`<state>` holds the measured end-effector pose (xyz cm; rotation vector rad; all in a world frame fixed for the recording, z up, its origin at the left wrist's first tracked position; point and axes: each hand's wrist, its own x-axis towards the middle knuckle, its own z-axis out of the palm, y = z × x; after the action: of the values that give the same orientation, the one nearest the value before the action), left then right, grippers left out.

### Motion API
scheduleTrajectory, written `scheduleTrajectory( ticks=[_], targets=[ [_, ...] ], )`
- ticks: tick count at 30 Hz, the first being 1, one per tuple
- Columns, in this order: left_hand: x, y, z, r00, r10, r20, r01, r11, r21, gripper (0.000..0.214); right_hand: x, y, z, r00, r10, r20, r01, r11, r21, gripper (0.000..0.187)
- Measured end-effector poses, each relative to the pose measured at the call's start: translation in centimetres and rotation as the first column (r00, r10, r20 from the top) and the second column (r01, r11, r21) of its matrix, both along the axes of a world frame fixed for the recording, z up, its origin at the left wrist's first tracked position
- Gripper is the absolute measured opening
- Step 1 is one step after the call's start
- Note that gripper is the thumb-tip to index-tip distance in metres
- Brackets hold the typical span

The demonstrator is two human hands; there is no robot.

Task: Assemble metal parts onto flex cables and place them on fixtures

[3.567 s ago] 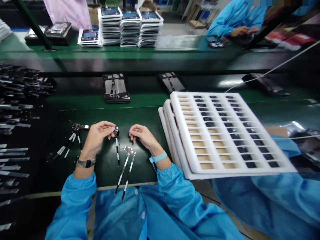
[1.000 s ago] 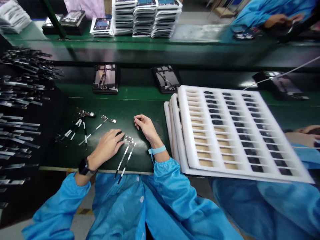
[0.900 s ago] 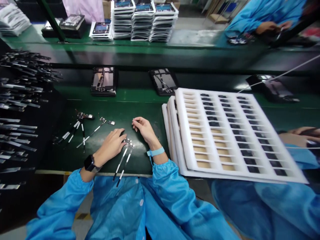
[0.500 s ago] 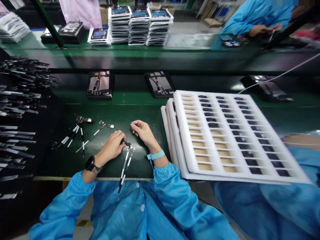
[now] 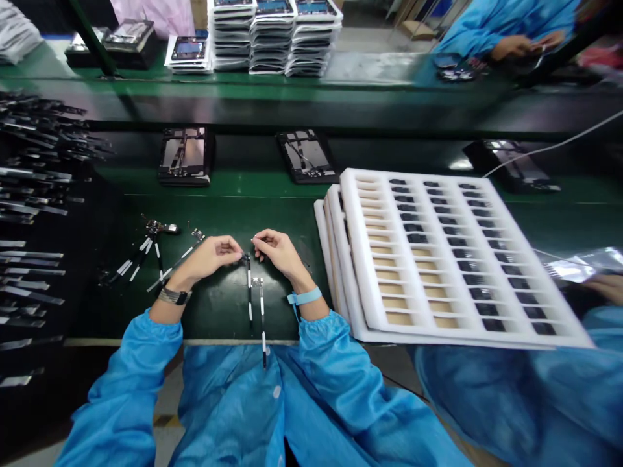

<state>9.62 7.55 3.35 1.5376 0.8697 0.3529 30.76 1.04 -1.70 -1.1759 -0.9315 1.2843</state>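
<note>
My left hand pinches the top end of a thin black-and-white flex cable strip, which hangs down toward the table edge. My right hand is closed in a pinch just right of it, holding a tiny part I cannot make out. A second strip lies on the dark green mat right beside the held one. Several more strips lie fanned out to the left of my left hand.
A stack of white foam trays with small dark parts in slots sits at the right. Two phone frames lie on the belt beyond. Many strips fill the left. Tray stacks and another person's hands are across.
My left hand picked one strip off the pair on the mat and raised it to meet my right hand. The other strip now lies straighter near the edge.
</note>
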Motion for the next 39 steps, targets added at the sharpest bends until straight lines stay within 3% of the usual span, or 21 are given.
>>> scheduleTrajectory(
  ticks=[3, 9, 17, 23, 33, 39],
  targets=[
    [0.1, 1.1, -0.2, 0.987, 0.133, 0.092, -0.122, 0.986, -0.114, 0.033, 0.1, -0.1, 0.1, 0.999, -0.005, 0.054, 0.005, 1.0, -0.001, 0.034],
    [0.4, 1.6, -2.1, 0.971, 0.219, 0.092, -0.213, 0.975, -0.067, 0.041, 0.1, -0.3, 0.3, 0.994, 0.033, 0.103, -0.035, 0.999, 0.019, 0.03],
    [0.4, 1.1, -2.8, 0.986, 0.142, 0.087, -0.134, 0.987, -0.093, 0.037, 0.2, -0.4, 0.3, 0.96, 0.186, 0.209, -0.196, 0.98, 0.028, 0.033],
    [0.3, 0.8, -3.0, 0.992, 0.069, 0.11, -0.059, 0.994, -0.095, 0.036, 0.2, -0.5, 0.1, 0.958, 0.206, 0.2, -0.217, 0.976, 0.032, 0.03],
    [0.3, 0.5, -2.7, 0.991, 0.061, 0.117, -0.046, 0.991, -0.126, 0.033, 0.6, -0.8, 0.7, 0.928, 0.299, 0.222, -0.299, 0.954, -0.038, 0.031],
    [-0.1, 0.6, -2.5, 0.997, -0.037, 0.062, 0.042, 0.995, -0.09, 0.031, 0.9, -0.9, 1.0, 0.906, 0.353, 0.234, -0.346, 0.935, -0.073, 0.031]
  ],
)
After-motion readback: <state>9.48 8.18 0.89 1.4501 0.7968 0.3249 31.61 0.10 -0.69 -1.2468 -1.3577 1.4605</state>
